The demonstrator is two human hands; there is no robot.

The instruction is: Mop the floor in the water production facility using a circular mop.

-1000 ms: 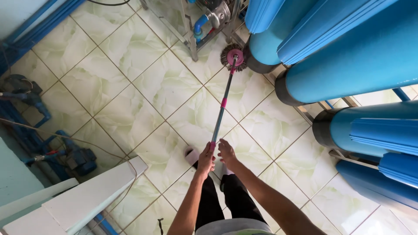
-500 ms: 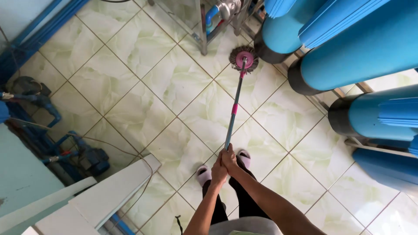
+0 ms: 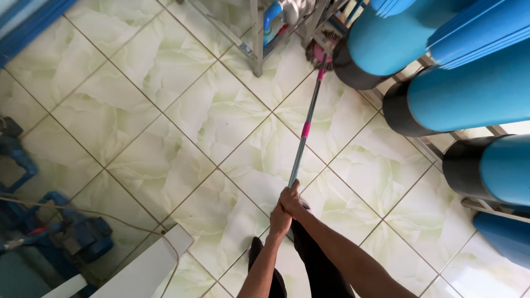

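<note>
I hold a long mop by its metal handle (image 3: 305,129), which has pink collars. My left hand (image 3: 280,219) and my right hand (image 3: 292,200) are stacked together on the near end of the handle. The mop head (image 3: 320,53), pink with dark strands, rests on the pale green tiled floor (image 3: 165,110) far ahead, tucked between a metal frame leg (image 3: 256,38) and the black base of a big blue tank (image 3: 381,44). My dark trouser legs show below my hands.
Several large blue tanks with black bases (image 3: 475,94) line the right side. A metal rack with blue pipes (image 3: 276,16) stands at the top. A blue pump (image 3: 83,237) with a cable sits at the lower left beside a white ledge (image 3: 143,270).
The mop head has slid farther away and rightward, up against the tank base and frame leg. Both hands stayed shut on the handle as my view shifted.
</note>
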